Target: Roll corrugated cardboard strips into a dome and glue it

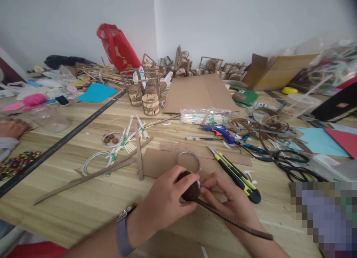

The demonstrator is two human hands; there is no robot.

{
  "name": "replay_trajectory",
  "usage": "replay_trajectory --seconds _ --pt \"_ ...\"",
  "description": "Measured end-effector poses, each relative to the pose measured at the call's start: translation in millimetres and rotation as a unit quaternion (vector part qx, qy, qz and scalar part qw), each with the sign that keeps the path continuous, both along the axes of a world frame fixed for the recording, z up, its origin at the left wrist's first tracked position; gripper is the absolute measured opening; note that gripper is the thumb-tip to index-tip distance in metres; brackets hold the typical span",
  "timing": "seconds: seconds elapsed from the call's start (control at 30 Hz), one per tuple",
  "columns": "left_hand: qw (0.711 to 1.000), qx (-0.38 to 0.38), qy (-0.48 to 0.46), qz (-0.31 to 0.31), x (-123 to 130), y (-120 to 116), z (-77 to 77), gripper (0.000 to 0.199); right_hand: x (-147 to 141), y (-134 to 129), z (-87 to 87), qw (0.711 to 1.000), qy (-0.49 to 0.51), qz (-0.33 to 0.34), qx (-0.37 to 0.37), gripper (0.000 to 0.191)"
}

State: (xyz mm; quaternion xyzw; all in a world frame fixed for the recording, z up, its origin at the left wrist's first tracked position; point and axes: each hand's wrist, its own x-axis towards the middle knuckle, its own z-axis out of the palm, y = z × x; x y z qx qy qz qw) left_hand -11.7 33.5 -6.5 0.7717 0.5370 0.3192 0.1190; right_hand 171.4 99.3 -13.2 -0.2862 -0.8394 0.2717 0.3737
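Observation:
My left hand is wrapped over a dark brown coil, which looks like a tightly wound corrugated paper strip. The loose tail of the brown strip runs from the coil down to the right, across my right wrist. My right hand pinches at the coil's right edge, where a small whitish bit shows; what sits between thumb and finger is hidden. Just beyond the coil, a roll of tape lies on a piece of brown cardboard. Right of my hands is a yellow and black utility knife, blade out.
Black scissors, a blue glue gun and tangled brown strips lie to the right. Small slatted wooden buckets, sticks and tape rolls stand or lie left of centre. Another person's hand rests at far left.

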Motion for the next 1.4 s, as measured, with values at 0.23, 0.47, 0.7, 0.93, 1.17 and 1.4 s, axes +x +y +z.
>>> replay_trajectory --seconds 0.23,0.47,0.7,0.93,1.17,1.4 --pt "1.000 -0.001 0.002 -0.001 0.2 -0.4 -0.9 0.053 1.0 0.0 1.9 1.000 -0.001 0.008 -0.025 0.019" --pt "1.000 0.006 -0.005 -0.004 0.0 0.3 0.4 0.052 -0.6 -4.6 4.3 0.996 0.020 -0.022 -0.082 0.026" --pt "1.000 0.006 -0.008 -0.003 -1.1 0.3 -0.1 0.054 -0.1 1.0 6.4 0.999 0.008 -0.002 -0.035 0.020" --pt "1.000 -0.003 0.007 -0.003 -1.0 0.4 0.2 0.053 3.5 4.8 7.5 0.995 -0.030 0.013 0.092 0.016" --pt "1.000 -0.013 0.011 -0.011 0.2 0.4 -0.6 0.052 0.9 6.1 9.6 0.964 -0.041 0.009 0.261 0.017" --pt "0.999 -0.037 -0.006 -0.019 -0.5 2.8 -2.3 0.053 2.8 5.5 11.2 0.954 -0.071 0.019 0.290 0.017"
